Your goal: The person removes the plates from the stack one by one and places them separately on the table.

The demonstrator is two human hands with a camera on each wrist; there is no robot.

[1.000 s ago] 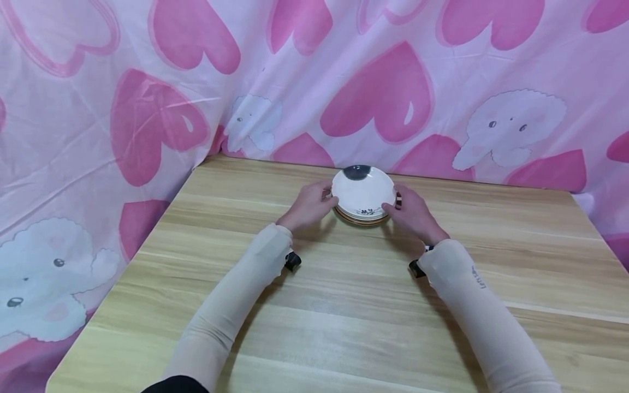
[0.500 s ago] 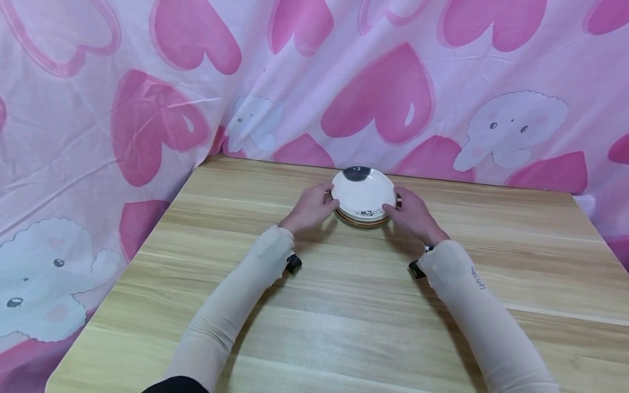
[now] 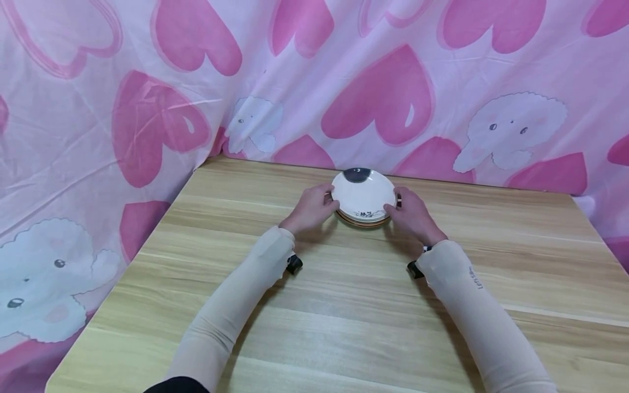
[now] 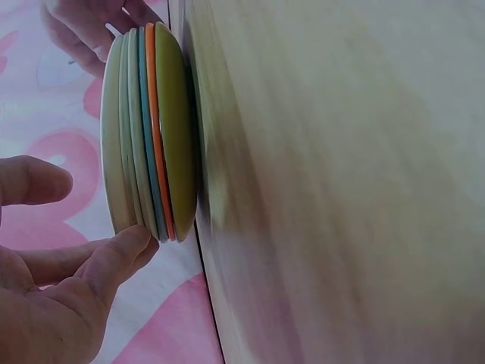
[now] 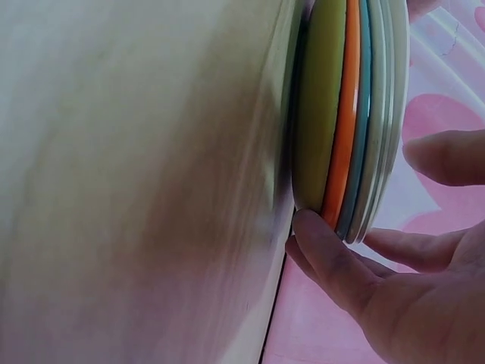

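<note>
The fingers of the left hand [image 3: 309,209] and right hand [image 3: 413,214] rest against the rims of a plate stack [image 3: 362,196] — the wrist views show both thumbs apart from it, nothing clasped. The stack sits upper centre in the head view, on the tabletop [image 3: 314,333]: pale plates above teal, orange and olive ones. Heart-patterned cloth [image 3: 378,98] hangs behind.

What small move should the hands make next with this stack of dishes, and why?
Perhaps bring the thumb of the left hand onto the rim of the top white dish before any lift. In the left wrist view, that thumb stands apart from the stack of dishes while the fingers touch its side; a thumb on top might steady the several separate pieces.
</note>
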